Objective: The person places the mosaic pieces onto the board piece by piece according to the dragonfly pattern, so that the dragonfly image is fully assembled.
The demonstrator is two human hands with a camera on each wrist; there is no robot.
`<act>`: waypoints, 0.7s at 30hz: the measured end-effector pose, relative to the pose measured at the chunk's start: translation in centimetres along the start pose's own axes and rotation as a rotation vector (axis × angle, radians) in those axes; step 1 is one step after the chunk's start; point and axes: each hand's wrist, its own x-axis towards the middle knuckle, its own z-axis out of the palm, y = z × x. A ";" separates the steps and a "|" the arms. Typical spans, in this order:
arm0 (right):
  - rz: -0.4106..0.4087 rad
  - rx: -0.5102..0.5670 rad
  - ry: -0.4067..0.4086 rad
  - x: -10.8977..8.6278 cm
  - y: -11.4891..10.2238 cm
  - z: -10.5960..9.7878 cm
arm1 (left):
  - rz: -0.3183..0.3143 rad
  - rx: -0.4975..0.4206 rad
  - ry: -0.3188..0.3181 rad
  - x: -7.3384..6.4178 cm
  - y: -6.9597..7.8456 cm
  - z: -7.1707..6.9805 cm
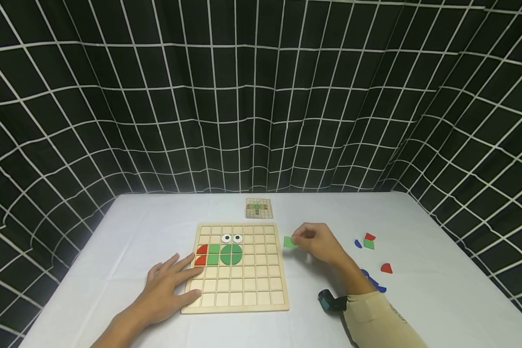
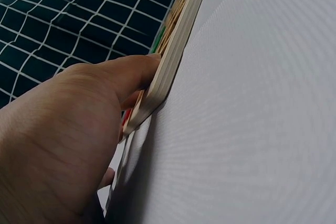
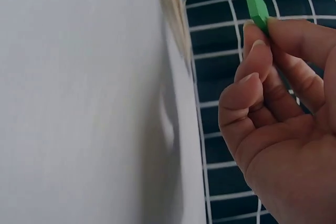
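Observation:
My right hand (image 1: 319, 243) pinches a light green square tile (image 1: 289, 242) between thumb and fingertips, just right of the wooden grid board (image 1: 261, 308). In the right wrist view the tile (image 3: 255, 4) stands edge-on above the table. My left hand (image 1: 167, 289) rests with spread fingers on the board's left edge, its thumb (image 2: 137, 70) lying over the rim. On the board sit two red quarter-round tiles (image 1: 202, 249), two light green squares (image 1: 214, 248), a dark green circle of quarter pieces (image 1: 231, 254) and two white eye discs (image 1: 227, 238).
A small pattern card (image 1: 258, 208) lies behind the board. Loose on the right are a green square (image 1: 369, 244), red pieces (image 1: 386, 268) and blue pieces (image 1: 358, 244), some partly hidden by the right forearm. A black grid curtain (image 1: 261, 96) hangs behind the white table (image 1: 156, 212).

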 end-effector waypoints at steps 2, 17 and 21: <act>0.001 0.032 0.001 0.4 -0.4 0.6 | 0.001 0.002 0.003 0.0 0.0 0.0; -0.060 0.147 -0.048 3.4 -3.1 5.8 | -0.025 -0.009 -0.018 -0.1 0.2 0.1; -0.033 0.149 -0.056 3.8 -3.2 6.6 | -0.019 -0.005 -0.014 0.0 0.1 0.1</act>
